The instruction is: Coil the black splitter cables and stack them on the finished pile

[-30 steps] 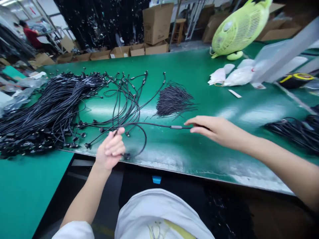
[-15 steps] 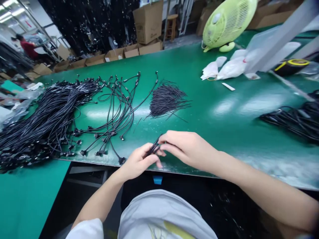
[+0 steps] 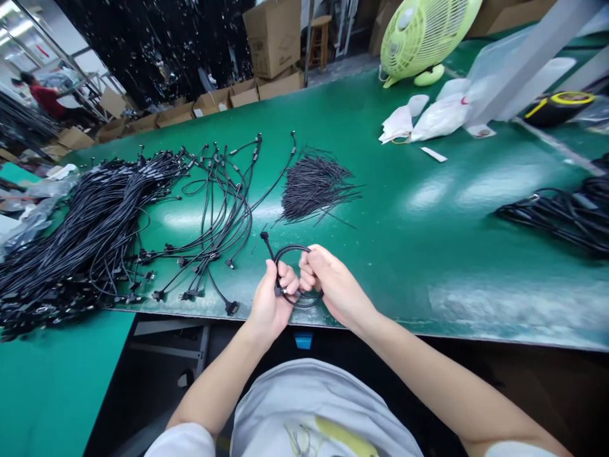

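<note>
Black, thin, flexible cable coil [image 3: 292,247]: springing loose is the main risk

From my end, the coil sits near the front edge of the glossy green counter [image 3: 390,197], pinched between the left grip [image 3: 273,297] and the right grip [image 3: 335,285], both closed on it. If either eases too soon, the cable's stiffness could throw the turns apart; uneven pressure could leave them mismatched. Its squarish black plug [image 3: 264,235] juts past the left grip, so it could snag or strain at the neck.

Around it, largest first: a thick heap of black cables [image 3: 95,228] fills the left side. Next to that, a spread of loose black cables [image 3: 215,252] reaches toward the left grip; I judge its plugs the likeliest obstacle. The lime-green plastic fan [image 3: 423,38] stands at the far side, well clear. Just beyond the grips lies a flat pile of thin black strands [image 3: 311,187], a few straying nearer.
</note>
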{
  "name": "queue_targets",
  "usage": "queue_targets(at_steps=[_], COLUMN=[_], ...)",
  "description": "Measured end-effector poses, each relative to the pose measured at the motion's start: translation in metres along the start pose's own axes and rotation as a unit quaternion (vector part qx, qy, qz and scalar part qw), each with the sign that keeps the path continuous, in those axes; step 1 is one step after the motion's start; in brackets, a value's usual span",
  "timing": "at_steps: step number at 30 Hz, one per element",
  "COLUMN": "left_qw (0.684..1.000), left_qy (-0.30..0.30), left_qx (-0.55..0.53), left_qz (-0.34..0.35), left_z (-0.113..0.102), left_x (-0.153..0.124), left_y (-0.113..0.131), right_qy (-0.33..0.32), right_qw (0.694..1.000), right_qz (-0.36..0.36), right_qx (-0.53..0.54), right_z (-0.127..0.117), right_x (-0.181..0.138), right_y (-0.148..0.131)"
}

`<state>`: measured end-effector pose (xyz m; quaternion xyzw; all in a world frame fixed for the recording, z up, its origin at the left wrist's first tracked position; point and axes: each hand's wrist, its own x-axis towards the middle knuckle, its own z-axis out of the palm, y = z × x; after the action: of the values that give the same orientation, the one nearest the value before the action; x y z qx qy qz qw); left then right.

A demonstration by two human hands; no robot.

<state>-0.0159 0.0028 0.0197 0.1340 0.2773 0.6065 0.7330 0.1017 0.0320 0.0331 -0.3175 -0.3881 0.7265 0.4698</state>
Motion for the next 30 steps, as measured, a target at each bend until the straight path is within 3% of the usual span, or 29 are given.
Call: queue_targets(at_steps=[6, 11, 14, 18, 22, 25, 30], left_qw=[0.998, 0.996, 0.996, 0.994, 0.993, 0.992, 0.993], left_qy=[0.032, 0.054, 0.089, 0.104, 0.093, 0.086, 0.057], left_qx=[-0.046, -0.051, -0.008, -0.016, -0.061, -0.085, -0.107], left_qz=[-0.002, 0.039, 0.018, -0.030, -0.036, -0.025, 0.012], left_z=[0.011, 0.013, 0.013, 0.014, 0.011, 0.010, 0.014], left_x=[-0.002, 0.001, 0.002, 0.002, -0.001, -0.005, -0.008], left_y=[0.010, 0.009, 0.006, 0.007, 0.006, 0.005, 0.009], right_qy=[0.024, 0.110, 0.156, 0.159, 0.134, 0.110, 0.126], right_qw=[0.997, 0.987, 0.976, 0.972, 0.978, 0.987, 0.987], right_qz=[0.007, -0.074, -0.067, -0.072, -0.090, -0.088, -0.090], right_qx=[0.069, 0.090, 0.134, 0.159, 0.129, 0.083, 0.047], right_z=[0.003, 0.012, 0.017, 0.015, 0.010, 0.007, 0.007], right_x=[-0.008, -0.006, 0.003, 0.014, 0.013, 0.008, 0.006], right_y=[0.001, 0.017, 0.015, 0.013, 0.022, 0.029, 0.032])
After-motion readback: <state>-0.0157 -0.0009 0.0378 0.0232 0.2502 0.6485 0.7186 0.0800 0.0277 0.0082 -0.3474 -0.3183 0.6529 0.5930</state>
